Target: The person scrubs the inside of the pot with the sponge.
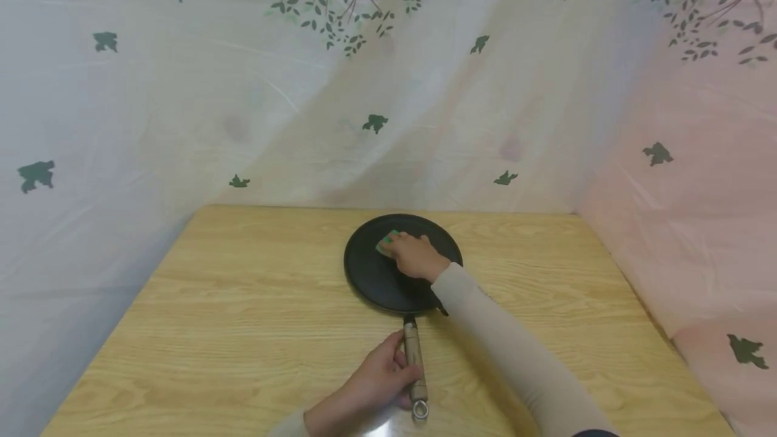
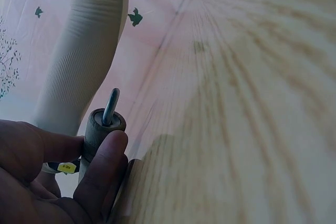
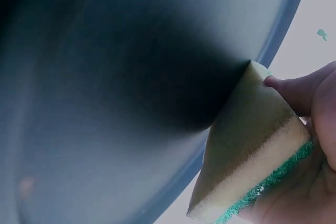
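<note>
Nearest on the wood-grain table [image 1: 243,329], a metal ring [image 1: 420,410] ends the pan's wooden handle [image 1: 415,356], which the left hand [image 1: 382,376] grips from the left side. That handle looks stiff and easy to grasp, the natural place to steady or lift from; with the weight probably out in the disc, a lift by one end would likely tip the far rim down. Beyond it lies the round black pan [image 1: 373,282], at the table's far middle, rigid and likely fairly heavy, its smooth face perhaps slippery. Over that face the right hand [image 1: 419,255] grasps a sponge [image 3: 252,145], pale foam against the pan and green layer toward the palm; it should be light and squashy, best held by its edges. Farthest back hangs a leaf-and-bird patterned curtain [image 1: 303,133].
</note>
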### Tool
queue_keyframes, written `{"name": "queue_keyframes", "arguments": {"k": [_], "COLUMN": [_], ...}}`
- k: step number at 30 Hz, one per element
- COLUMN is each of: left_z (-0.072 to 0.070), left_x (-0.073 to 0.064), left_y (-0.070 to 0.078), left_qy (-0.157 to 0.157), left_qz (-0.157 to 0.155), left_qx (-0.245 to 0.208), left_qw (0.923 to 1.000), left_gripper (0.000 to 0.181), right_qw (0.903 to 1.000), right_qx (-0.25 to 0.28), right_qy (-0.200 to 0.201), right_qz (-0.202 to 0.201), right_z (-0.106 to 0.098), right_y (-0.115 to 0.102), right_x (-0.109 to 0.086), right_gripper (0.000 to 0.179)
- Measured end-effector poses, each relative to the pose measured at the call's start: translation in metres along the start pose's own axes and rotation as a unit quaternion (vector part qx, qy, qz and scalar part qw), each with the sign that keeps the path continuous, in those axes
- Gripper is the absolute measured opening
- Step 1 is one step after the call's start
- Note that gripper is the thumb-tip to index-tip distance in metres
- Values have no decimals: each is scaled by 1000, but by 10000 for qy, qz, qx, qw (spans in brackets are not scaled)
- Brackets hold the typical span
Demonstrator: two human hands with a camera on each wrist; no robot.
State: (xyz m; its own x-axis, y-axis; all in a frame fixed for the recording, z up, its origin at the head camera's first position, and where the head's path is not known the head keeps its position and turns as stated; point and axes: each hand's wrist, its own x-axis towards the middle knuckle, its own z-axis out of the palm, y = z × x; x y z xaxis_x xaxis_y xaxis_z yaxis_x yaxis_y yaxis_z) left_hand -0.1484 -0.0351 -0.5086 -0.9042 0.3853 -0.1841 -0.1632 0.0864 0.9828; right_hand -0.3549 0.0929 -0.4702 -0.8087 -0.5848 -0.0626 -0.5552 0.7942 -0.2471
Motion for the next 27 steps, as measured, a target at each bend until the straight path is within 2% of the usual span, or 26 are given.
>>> {"name": "queue_keyframes", "arguments": {"k": [7,12,27], "left_z": [0,0,-1], "left_x": [2,2,2], "left_y": [-2,-2,0], "left_qy": [-37,-7,-25], "left_qz": [-146,-116,-106], "left_qx": [-32,11,83], "left_qw": [9999,9999,9999], "left_gripper": [76,77,76], "right_qw": [9995,9990,9983], "right_qx": [-25,-134,-257], "right_qy": [63,96,169], "right_qz": [297,424,491], "right_z": [-1,-5,-8], "right_y": [18,26,38], "right_x": [-4,-15,-51], "right_gripper": [45,44,44]}}
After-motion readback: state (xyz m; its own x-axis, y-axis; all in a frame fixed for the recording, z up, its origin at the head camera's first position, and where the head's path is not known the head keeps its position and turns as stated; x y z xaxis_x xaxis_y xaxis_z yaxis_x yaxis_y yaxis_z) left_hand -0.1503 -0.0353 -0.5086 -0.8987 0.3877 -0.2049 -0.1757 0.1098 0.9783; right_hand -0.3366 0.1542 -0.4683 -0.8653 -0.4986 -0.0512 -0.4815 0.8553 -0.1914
